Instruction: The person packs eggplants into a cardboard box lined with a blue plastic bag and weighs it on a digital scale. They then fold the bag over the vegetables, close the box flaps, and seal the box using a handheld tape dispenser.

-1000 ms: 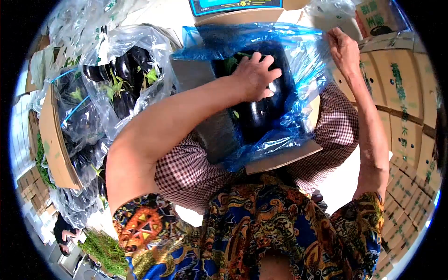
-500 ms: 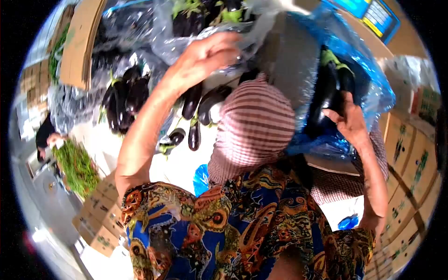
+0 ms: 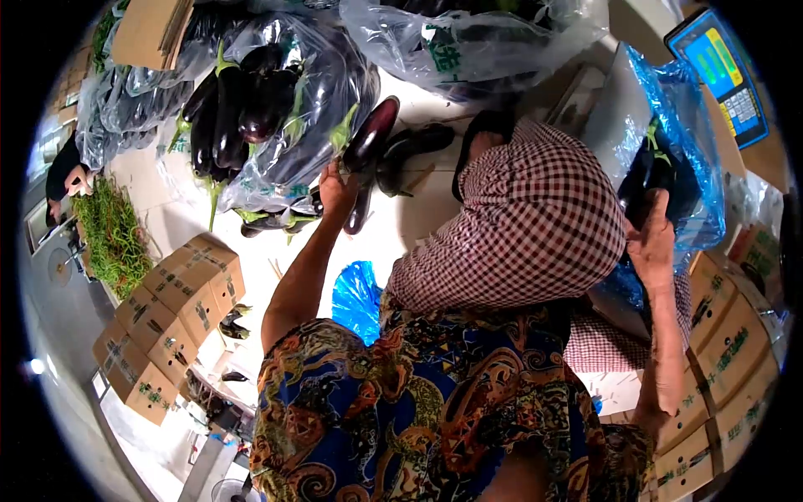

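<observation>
My left hand point(image 3: 336, 194) is low over the floor, its fingers closed at the lower end of a dark purple eggplant point(image 3: 373, 134). More eggplants point(image 3: 410, 155) lie just beyond it on the pale floor. On the right, my right hand point(image 3: 652, 243) reaches into a carton lined with a blue plastic bag point(image 3: 707, 197). Its thumb and fingers are around the lower end of an eggplant point(image 3: 648, 174) with a green stem; part of the grip is hidden. To the left, a pile of eggplants point(image 3: 230, 117) rests on an opened clear plastic bag point(image 3: 326, 79).
My checkered knee point(image 3: 535, 217) rises between both hands. Another clear bag point(image 3: 468, 50) of eggplants stands ahead. A blue scale display point(image 3: 719, 75) is at upper right. Stacked cartons point(image 3: 171, 322) stand left, near green peppers point(image 3: 113, 238) and another person's hand point(image 3: 77, 180).
My left hand has come down from the clear bag ahead to an eggplant on the floor. My right hand stays at the blue-lined carton. The whole view has shifted.
</observation>
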### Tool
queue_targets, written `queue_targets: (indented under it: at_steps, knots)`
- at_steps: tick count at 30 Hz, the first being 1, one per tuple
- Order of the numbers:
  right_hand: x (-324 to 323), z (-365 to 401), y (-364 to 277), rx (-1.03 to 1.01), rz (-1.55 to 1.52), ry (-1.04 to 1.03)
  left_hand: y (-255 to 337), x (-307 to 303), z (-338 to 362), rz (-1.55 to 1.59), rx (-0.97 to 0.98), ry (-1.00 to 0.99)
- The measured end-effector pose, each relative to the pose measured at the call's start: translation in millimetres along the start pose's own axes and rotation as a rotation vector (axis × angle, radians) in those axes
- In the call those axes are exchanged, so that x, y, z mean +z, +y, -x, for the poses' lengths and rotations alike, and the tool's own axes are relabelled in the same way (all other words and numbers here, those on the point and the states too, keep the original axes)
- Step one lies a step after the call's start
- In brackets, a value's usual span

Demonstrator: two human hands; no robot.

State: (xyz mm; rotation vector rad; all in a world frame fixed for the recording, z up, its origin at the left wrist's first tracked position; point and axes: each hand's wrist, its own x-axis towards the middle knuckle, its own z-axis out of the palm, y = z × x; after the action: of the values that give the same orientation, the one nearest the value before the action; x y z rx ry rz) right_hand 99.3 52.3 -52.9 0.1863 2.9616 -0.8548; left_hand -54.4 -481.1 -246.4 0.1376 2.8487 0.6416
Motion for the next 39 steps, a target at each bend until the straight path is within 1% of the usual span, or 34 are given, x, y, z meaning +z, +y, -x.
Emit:
queue_targets:
  at_steps: [1,5,6,8,9,10,12,13,14,16,17,18,20,21,22,23,24,25,26,27,28,29,30,31,32,34,35,36,37,38,39]
  knots:
    - [2,0,-5,0.007,0.061,0.013,-3,10,-6,-0.031,-0.043,-0.06]
    - [5,-1,-7,0.151,-0.076,0.013,2,40,-24,-0.018,-0.119,-0.055]
    - [4,0,-7,0.194,-0.103,0.006,4,44,-26,-0.098,-0.155,-0.076]
    - [6,-2,-15,0.147,-0.141,0.076,22,36,-28,-0.26,-0.23,-0.123]
    - [8,-2,-16,0.127,-0.165,0.117,14,36,-29,-0.22,-0.217,-0.143]
    - [14,-1,-12,0.117,-0.2,0.169,7,37,-28,-0.158,-0.181,-0.141]
    - [17,0,-13,0.164,-0.256,0.184,0,34,-22,-0.037,-0.114,-0.142]
    - [12,1,-14,0.223,-0.275,0.147,0,37,-19,0.104,-0.113,-0.092]
    - [10,2,-12,0.248,-0.29,0.123,5,32,-16,0.148,-0.122,-0.043]
    - [9,4,-8,0.29,-0.307,0.09,18,11,-17,0.451,-0.396,-0.217]
    - [9,5,-7,0.307,-0.31,0.084,15,2,-21,0.709,-0.444,-0.371]
    - [12,5,-3,0.269,-0.312,0.096,6,4,-16,0.889,-0.538,-0.329]
    - [16,6,5,0.195,-0.314,0.12,26,-21,-12,1.146,-0.73,-0.423]
    - [12,5,8,0.225,-0.379,0.05,28,-29,-9,1.215,-0.759,-0.455]
    - [10,7,6,0.278,-0.378,0.02,32,-34,-5,1.284,-0.788,-0.497]
    - [7,4,-1,0.33,-0.374,-0.011,53,-49,1,1.268,-0.803,-0.468]
    - [4,-6,-17,0.411,-0.301,0.01,84,-58,9,1.251,-0.804,-0.458]
    - [3,-6,-14,0.36,-0.195,0.032,94,-61,13,1.274,-0.744,-0.508]
    - [0,-2,-4,0.485,-0.116,-0.085,99,-67,16,1.297,-0.683,-0.575]
    - [-9,-2,1,0.561,-0.296,-0.166,115,-77,19,1.327,-0.581,-0.626]
    - [-11,4,8,0.507,-0.279,-0.123,123,-83,23,1.387,-0.617,-0.576]
    - [-20,2,3,0.576,-0.448,-0.194,130,-95,25,1.392,-0.584,-0.601]
    - [-20,6,6,0.593,-0.501,-0.189,142,-108,26,1.406,-0.466,-0.629]
    - [-21,9,3,0.608,-0.51,-0.169,151,-118,26,1.45,-0.468,-0.59]
    - [-18,13,6,0.61,-0.534,-0.158,160,-130,22,1.399,-0.441,-0.548]
    - [-9,20,20,0.552,-0.557,-0.172,207,-163,8,1.541,-0.338,-0.686]
    - [-9,19,17,0.587,-0.556,-0.189,215,-174,0,1.53,-0.304,-0.709]
    - [-8,19,16,0.589,-0.584,-0.174,226,-186,-9,1.517,-0.27,-0.725]
    - [-6,19,15,0.59,-0.611,-0.156,250,-194,-14,1.503,-0.219,-0.652]
    - [-2,21,14,0.585,-0.635,-0.141,253,-202,-22,1.537,-0.146,-0.781]
    - [-1,22,10,0.573,-0.619,-0.126,255,-206,-29,1.531,-0.134,-0.823]
